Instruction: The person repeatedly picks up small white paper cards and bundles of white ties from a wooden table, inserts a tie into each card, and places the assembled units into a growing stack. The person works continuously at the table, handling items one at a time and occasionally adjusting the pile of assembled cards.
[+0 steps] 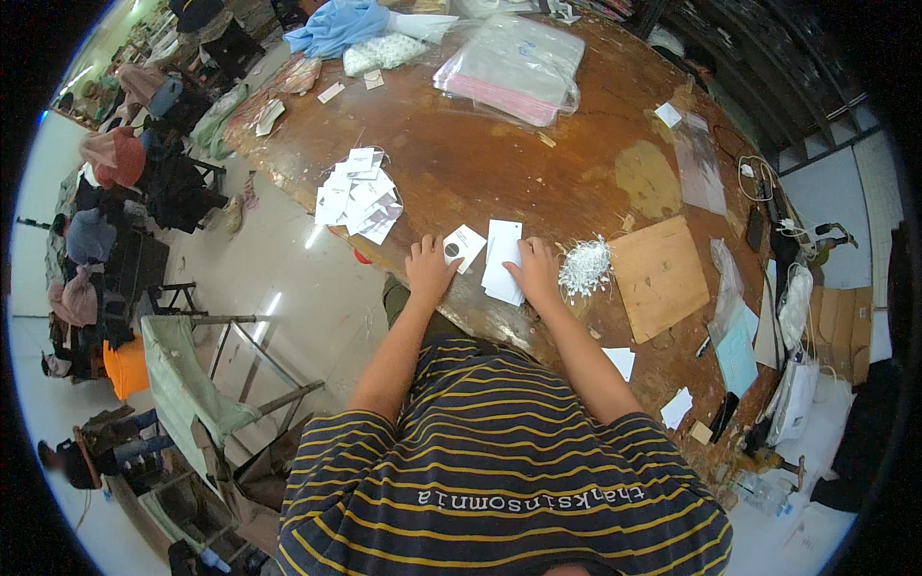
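Left hand (430, 271) at square card (467, 241), right hand (536, 276) touching white cards (502, 252), grip unclear

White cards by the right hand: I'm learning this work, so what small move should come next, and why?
Probably slide the top one off the overlapping white cards: the right hand touches them, and the left hand is at a card with a dark circle.

On the table (461, 154), I locate the card stack (501, 254) at the right hand (538, 274) and the tag card (468, 245) at the left hand (429, 269). Farther left: tag pile (360, 199). Farther right: string bundle (586, 267), then flat sheet (660, 278). Far side: bag stack (523, 62).
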Demonstrator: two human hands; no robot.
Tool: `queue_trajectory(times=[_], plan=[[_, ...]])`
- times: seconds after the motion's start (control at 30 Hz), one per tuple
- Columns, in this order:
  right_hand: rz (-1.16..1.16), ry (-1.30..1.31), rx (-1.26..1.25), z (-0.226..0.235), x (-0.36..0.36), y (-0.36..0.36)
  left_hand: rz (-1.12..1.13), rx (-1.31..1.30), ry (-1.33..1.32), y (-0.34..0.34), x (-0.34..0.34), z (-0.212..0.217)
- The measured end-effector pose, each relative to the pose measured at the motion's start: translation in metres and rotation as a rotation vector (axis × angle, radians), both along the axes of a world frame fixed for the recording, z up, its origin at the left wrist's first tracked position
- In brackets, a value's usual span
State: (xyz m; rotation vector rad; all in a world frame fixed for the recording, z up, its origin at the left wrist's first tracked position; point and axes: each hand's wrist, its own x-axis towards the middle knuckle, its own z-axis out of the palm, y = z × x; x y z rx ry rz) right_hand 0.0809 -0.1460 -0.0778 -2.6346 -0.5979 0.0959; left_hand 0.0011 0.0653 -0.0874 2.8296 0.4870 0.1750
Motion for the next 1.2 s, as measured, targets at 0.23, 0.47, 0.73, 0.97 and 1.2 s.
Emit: queue_trajectory(times=[0.23,0.47,0.73,0.97,1.2], plan=[[0.001,-0.14,0.099,0.004,0.0,-0.002,0.067,-0.367,-0.158,0.011,0.01,-0.004],[-0.043,-0.11,0.295,-0.001,0.004,-0.009,0.171,-1.06,-0.242,0.024,0.014,-0.001],[-0.034,0.314,0.961,0.064,0.001,-0.011,0.043,-1.531,-0.08,-0.017,0.012,0.063],[-0.138,0.419,0.95,0.115,-0.001,-0.001,-0.06,-1.735,0.003,-0.056,0.015,0.115],[-0.229,0.61,1.284,0.135,-0.012,0.0,-0.064,-1.465,-0.253,-0.073,0.02,0.137]])
